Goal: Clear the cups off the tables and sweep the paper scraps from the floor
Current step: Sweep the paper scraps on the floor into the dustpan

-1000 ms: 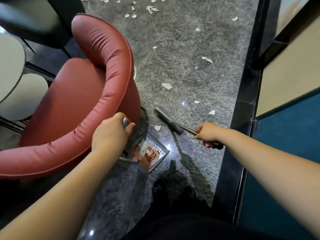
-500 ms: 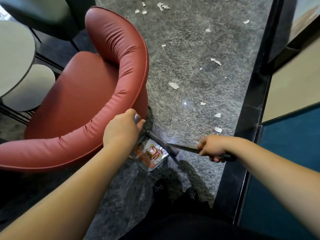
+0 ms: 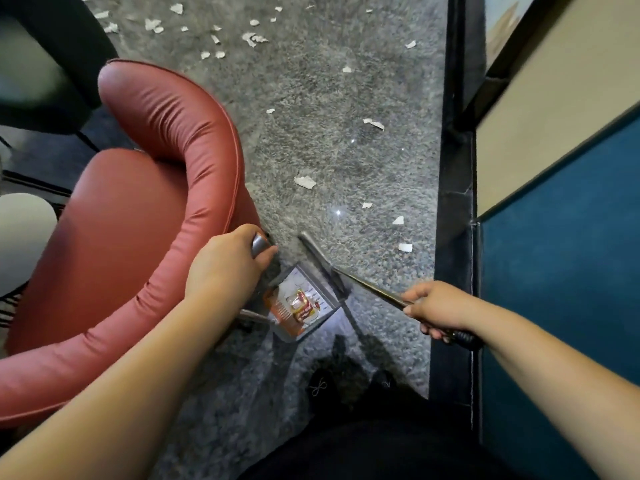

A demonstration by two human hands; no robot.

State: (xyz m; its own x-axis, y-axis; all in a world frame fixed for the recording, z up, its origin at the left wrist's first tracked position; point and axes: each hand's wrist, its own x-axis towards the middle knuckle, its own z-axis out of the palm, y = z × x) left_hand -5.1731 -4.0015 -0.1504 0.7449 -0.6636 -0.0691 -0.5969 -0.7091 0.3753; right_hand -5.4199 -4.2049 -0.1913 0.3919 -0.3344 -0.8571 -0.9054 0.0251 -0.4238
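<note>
1. Grey speckled stone floor point(image 3: 329, 140) fills the middle of my head view, with a dark border strip point(image 3: 453, 237) along its right edge.
2. My left hand point(image 3: 227, 268) is clenched round the metal dustpan handle point(image 3: 259, 244), fingers wrapped, thumb on top, right against the back of the red chair point(image 3: 138, 220).
3. Dustpan point(image 3: 301, 304) sits on the floor just below that hand, tilted, mouth towards the broom. A red and orange printed label shows on it; I can't tell whether any scraps lie inside.
4. My right hand point(image 3: 438, 308) grips the broom handle point(image 3: 367, 284), fingers curled under it; its dark end pokes out behind the palm near the border strip.
5. Broom head point(image 3: 317, 252) is down on the floor, touching the far right edge of the dustpan.
6. Paper scraps point(image 3: 305, 181): a few loose ones lie on the floor beyond the broom head, near the right border; a denser scatter runs along the far edge of the floor at the top of view. All are apart from the dustpan.
7. Blue panel point(image 3: 561, 271) and beige wall stand at the right, past the strip.
8. White round surface point(image 3: 24, 233) shows at the left edge, behind the chair. I can't see any cups on the part in view.
9. My dark shoes point(image 3: 320, 386) are on the floor at the near edge.
</note>
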